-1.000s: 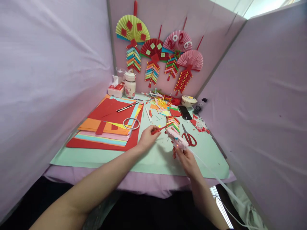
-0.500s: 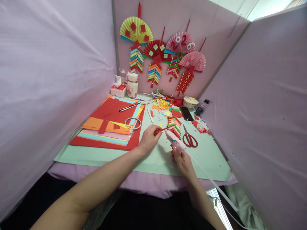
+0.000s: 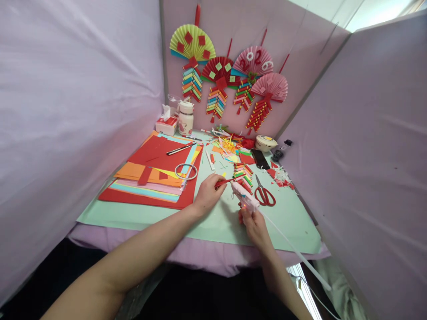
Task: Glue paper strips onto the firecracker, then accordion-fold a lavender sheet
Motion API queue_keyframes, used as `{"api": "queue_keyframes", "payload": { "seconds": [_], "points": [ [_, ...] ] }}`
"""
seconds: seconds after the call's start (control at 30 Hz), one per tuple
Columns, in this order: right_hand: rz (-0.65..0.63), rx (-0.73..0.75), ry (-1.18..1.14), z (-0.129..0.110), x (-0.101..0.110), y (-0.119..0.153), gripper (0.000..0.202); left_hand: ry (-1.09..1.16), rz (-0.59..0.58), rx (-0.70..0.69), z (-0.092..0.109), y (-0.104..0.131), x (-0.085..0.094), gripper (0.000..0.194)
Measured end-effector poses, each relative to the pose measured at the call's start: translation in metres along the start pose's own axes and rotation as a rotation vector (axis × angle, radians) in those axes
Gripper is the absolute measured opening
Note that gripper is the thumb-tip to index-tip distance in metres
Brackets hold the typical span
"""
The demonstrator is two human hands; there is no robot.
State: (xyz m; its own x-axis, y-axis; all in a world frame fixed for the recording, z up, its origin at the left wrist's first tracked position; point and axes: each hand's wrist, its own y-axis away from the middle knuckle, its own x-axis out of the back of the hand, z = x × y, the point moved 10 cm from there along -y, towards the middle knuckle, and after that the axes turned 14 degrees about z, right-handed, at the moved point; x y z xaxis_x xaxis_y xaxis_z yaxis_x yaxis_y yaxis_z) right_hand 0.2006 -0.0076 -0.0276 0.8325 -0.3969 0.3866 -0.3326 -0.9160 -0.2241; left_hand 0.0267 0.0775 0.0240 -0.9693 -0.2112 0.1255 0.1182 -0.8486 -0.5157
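My left hand (image 3: 211, 192) is closed on a thin red paper strip (image 3: 227, 181) that points right, over the green-covered table (image 3: 213, 229). Wrapped round the handle of a pale pink glue gun (image 3: 245, 197) is my right hand (image 3: 254, 222). A small light glows on the gun, and a long white glue stick (image 3: 293, 249) sticks out of its back. The gun's nozzle is close to the strip; whether they touch is too small to tell. Just behind lies a row of coloured paper rolls (image 3: 246, 173), partly hidden by the gun.
Red-handled scissors (image 3: 265, 196) lie right of the glue gun. Stacked coloured paper (image 3: 140, 200) with a silver ring (image 3: 186, 171) is at the left. Behind are a phone (image 3: 259, 158), a round container (image 3: 266, 142), a bottle (image 3: 186, 119), a tissue box (image 3: 167, 125) and paper scraps (image 3: 228, 144).
The view has shifted slightly, so the surroundings sit a little further right. Both hands keep their holds on the strip and the glue gun, nearly still.
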Motion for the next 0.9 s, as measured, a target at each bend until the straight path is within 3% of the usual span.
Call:
{"api": "queue_keyframes", "payload": {
  "seconds": [0.9],
  "points": [
    [-0.026, 0.0, -0.024, 0.0062, -0.0033, 0.0003, 0.047, -0.113, 0.004, -0.092, 0.0062, 0.0002, 0.0009, 0.005]
  ]
}}
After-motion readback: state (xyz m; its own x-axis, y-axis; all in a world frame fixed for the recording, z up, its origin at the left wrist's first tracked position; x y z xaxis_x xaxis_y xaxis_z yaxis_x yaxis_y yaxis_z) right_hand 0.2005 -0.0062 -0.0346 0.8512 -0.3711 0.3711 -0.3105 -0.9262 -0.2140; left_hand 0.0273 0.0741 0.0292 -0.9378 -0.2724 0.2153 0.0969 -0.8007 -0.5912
